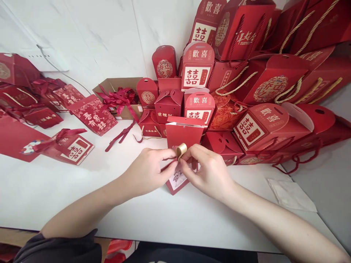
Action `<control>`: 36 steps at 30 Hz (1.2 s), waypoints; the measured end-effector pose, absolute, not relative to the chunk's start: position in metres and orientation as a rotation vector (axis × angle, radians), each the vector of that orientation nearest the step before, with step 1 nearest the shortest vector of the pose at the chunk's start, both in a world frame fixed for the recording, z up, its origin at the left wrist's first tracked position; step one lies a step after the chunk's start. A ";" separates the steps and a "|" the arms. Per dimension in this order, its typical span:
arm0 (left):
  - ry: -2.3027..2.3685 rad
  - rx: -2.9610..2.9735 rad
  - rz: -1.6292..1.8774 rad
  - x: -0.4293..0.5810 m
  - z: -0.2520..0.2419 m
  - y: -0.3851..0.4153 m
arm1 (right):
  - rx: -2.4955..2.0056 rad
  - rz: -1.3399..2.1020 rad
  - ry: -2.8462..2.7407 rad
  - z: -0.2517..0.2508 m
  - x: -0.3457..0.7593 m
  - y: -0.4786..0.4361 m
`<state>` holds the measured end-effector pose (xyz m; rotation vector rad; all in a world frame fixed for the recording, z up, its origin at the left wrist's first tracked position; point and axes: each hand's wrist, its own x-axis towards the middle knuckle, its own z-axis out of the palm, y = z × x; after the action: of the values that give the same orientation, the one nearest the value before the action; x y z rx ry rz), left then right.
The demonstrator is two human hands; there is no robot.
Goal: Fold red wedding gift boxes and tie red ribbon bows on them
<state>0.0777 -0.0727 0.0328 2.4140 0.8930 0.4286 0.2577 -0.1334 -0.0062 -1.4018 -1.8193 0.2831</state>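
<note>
A shiny gold ribbon [181,149] curls into a loop between my two hands. My left hand [149,170] comes in from the left, its thumb and fingers pinching close under the loop. From the other side, my right hand [204,166] pinches the ribbon between thumb and fingertips. Both hands are over a red gift box [184,134], whose top edge shows behind the ribbon. Its lower front, with a white panel and dark characters, is partly hidden by my hands and fingers.
Stacked red gift boxes [199,65] with cord handles crowd the back and right. A cardboard box [128,82] of dark red ribbons stands behind left. More ribboned boxes [72,148] lie at the left. A white packet [292,195] rests at the right on the white table [131,223].
</note>
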 end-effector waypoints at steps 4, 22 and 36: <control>0.947 2.351 0.439 0.080 0.030 -0.065 | -1.416 0.243 -1.897 -0.001 0.260 -0.134; 0.728 2.263 0.474 0.084 0.020 -0.041 | -1.052 0.429 -2.049 -0.009 0.293 -0.103; 0.687 2.236 0.394 0.079 0.018 -0.041 | -1.050 0.562 -1.910 -0.015 0.287 -0.103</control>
<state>0.0789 -0.0407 0.0176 2.2358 0.6874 0.3937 0.2875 -0.1026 -0.0149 -1.0503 -1.9105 0.5618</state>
